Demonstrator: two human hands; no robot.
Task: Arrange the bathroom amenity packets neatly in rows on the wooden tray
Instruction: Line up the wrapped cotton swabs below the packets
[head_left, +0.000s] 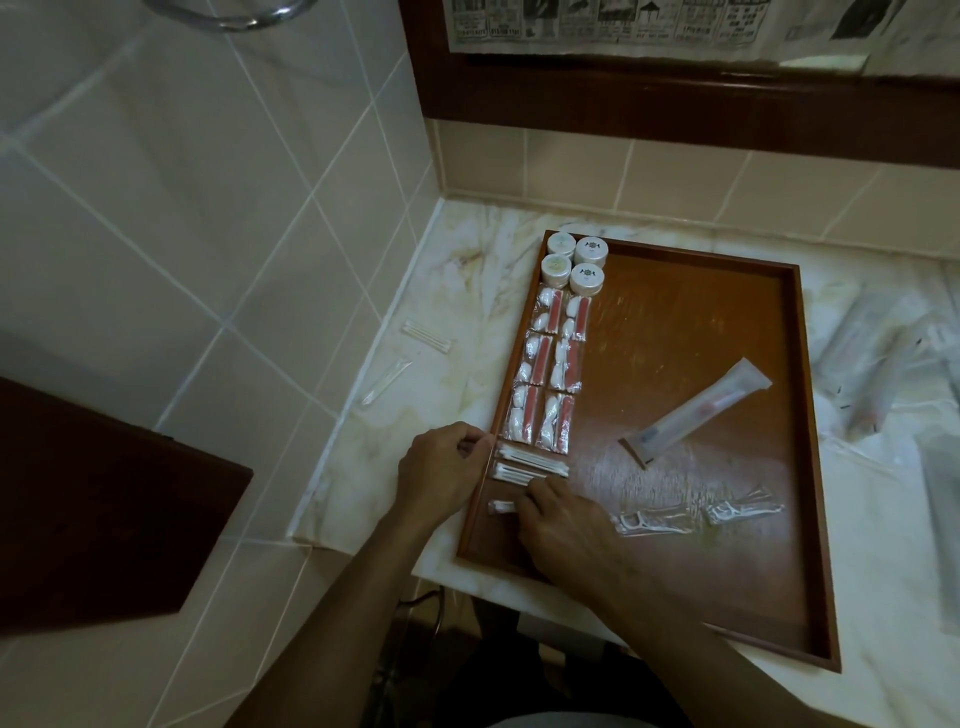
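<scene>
A marble desk (457, 249) runs along a tiled wall, and the wooden tray (810, 467) lies flat on it, filling most of the near corner. Along the tray's left side the amenity packets stand in two neat columns. At the far end sit four round white jars (575, 262) in a two-by-two block. Just below them come six cotton packets (550, 366), each with white pads and a red strip, laid in three rows of two and touching one another. Below those lie two cotton swab packets (527, 463) set crosswise, one just beside the other.

In the middle of the tray a toothbrush packet (698, 408) lies tilted, well apart from the columns. Near the tray's front right lie two floss pick packets (696, 517), loosely placed and at an angle.

The left hand (441, 475) rests at the tray's left rim, fingers curled, with the fingertips pinching the left end of the upper swab packet. The right hand (563, 525) lies palm down inside the tray, its fingers bent over a third swab packet (501, 506), whose white end pokes out to the left; whether it truly grips the packet or only presses on it I cannot tell.

On the desk left of the tray lie two more clear packets (405, 348). Blurred packets lie on the desk to the right of the tray.
</scene>
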